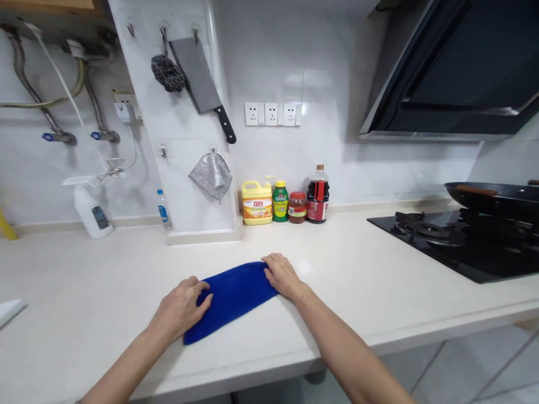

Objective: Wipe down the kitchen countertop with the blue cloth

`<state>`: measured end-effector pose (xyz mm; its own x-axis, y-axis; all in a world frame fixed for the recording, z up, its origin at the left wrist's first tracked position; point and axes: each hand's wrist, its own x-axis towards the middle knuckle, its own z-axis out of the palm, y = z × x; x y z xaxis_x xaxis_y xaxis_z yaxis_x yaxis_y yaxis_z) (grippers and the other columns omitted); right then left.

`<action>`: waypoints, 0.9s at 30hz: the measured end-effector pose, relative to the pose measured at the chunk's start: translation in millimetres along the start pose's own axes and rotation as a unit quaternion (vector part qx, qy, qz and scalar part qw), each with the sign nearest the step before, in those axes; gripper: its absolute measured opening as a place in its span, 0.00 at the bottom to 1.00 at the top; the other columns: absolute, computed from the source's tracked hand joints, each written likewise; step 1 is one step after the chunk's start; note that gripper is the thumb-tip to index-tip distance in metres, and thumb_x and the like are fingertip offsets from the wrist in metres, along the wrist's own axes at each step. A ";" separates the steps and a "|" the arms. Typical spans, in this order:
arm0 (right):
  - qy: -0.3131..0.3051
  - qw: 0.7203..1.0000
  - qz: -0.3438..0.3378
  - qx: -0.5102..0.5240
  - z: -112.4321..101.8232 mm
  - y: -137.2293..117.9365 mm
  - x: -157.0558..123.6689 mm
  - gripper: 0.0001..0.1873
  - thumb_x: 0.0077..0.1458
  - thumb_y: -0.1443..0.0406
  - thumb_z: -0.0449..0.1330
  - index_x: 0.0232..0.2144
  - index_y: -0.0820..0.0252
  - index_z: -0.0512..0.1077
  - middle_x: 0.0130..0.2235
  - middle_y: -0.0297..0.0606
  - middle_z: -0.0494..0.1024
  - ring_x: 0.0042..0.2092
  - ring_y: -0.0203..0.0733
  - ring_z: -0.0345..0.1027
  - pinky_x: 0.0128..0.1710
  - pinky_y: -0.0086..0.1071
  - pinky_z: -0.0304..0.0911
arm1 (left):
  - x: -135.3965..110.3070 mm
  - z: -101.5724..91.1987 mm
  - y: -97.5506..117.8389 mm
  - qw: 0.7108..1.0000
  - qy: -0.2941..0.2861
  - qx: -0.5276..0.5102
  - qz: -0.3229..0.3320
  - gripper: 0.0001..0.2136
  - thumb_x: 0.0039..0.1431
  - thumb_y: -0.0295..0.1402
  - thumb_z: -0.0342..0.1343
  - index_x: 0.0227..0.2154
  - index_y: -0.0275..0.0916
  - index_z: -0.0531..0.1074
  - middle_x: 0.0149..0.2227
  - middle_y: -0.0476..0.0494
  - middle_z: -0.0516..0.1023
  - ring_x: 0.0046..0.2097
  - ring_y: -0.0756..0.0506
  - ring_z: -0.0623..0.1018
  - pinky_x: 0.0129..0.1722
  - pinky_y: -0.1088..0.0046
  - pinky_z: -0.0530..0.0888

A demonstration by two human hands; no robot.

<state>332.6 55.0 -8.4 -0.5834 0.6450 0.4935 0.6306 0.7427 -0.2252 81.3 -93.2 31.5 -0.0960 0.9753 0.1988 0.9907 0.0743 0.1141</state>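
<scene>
A blue cloth (236, 296), folded into a long flat strip, lies at a slant on the white countertop (337, 269). My left hand (181, 306) grips its left end, thumb and forefinger curled over the cloth and the other fingers partly hidden. At the far right corner, my right hand (282, 275) holds the other end with bent fingers; its fingertips are partly out of sight. Between the two hands the cloth is spread flat against the counter.
Along the wall stand a yellow detergent jug (256, 205), a green bottle (280, 202), a red-lidded jar (297, 207) and a dark sauce bottle (318, 196). A cleaver (196, 76) hangs above. To the right are a gas stove (455, 241) and a wok (497, 199).
</scene>
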 end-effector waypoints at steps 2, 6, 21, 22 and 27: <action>0.003 1.000 0.004 0.000 -1.5 -0.1 0.5 0.14 0.61 0.69 0.56 0.49 0.60 0.73 0.47 0.44 0.76 0.49 0.46 0.66 0.51 0.37 0.60 | 0.2 -3.4 -4.5 1.000 -0.009 -0.014 -0.016 0.20 0.61 0.47 0.42 0.41 0.41 0.73 0.43 0.39 0.73 0.47 0.38 0.75 0.45 0.61 0.72; 0.019 1.000 0.016 0.005 0.1 0.1 1.3 0.13 0.60 0.71 0.56 0.45 0.58 0.75 0.45 0.40 0.78 0.47 0.44 0.68 0.48 0.34 0.61 | -1.9 -7.1 -13.3 0.998 -0.011 -0.055 0.004 0.17 0.61 0.48 0.43 0.36 0.42 0.69 0.43 0.41 0.72 0.45 0.40 0.74 0.46 0.62 0.69; 0.146 0.962 0.147 0.178 -24.2 -14.2 -20.7 0.13 0.65 0.62 0.47 0.42 0.57 0.70 0.27 0.35 0.78 0.28 0.40 0.72 0.31 0.31 0.66 | -26.7 -52.6 3.5 0.997 -0.029 -0.072 -0.022 0.12 0.54 0.38 0.51 0.38 0.48 0.78 0.41 0.45 0.82 0.44 0.38 0.80 0.38 0.66 0.73; 0.148 0.957 0.153 0.195 -27.9 -16.2 -19.3 0.15 0.65 0.60 0.44 0.42 0.58 0.69 0.21 0.31 0.74 0.22 0.39 0.69 0.26 0.29 0.65 | -24.1 -61.9 3.2 0.996 -0.015 -0.083 -0.036 0.13 0.55 0.40 0.50 0.37 0.47 0.78 0.38 0.44 0.82 0.39 0.39 0.80 0.35 0.67 0.73; 0.199 0.928 0.151 0.276 -78.5 -28.4 4.1 0.21 0.65 0.53 0.38 0.46 0.59 0.62 0.15 0.22 0.66 0.14 0.36 0.65 0.14 0.24 0.58 | -15.3 -119.4 15.6 0.979 0.090 -0.171 -0.067 0.19 0.58 0.46 0.47 0.44 0.45 0.76 0.37 0.49 0.81 0.24 0.48 0.77 0.30 0.71 0.76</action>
<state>352.5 22.4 66.0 -0.1179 0.8021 0.5855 0.3126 0.5896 -0.7447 86.6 -131.8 146.5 -0.2695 0.9068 0.3241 0.8802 0.0954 0.4649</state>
